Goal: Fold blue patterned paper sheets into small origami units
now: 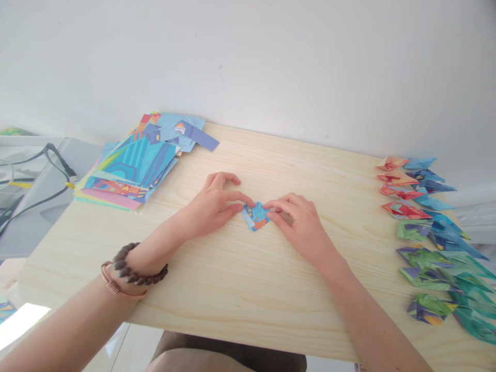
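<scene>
A small folded piece of patterned paper (pixel 256 217), mostly blue with orange and yellow patches, lies on the wooden table between my hands. It has a pointed lower end. My left hand (pixel 213 204) pinches its upper left corner between thumb and index finger, the other fingers loosely bent above the table. At the right corner, the thumb and fingers of my right hand (pixel 300 222) close on the paper's edge. The fingertips cover both upper corners. A beaded bracelet (pixel 134 271) and a thin copper-coloured band circle my left wrist.
Loose patterned paper sheets (pixel 139 160) are piled at the back left of the table (pixel 232 289). Along the right edge stand rows of folded paper pieces (pixel 418 214) in red, blue and green. A white wall (pixel 248 67) borders the back; cables (pixel 50 165) lie at far left.
</scene>
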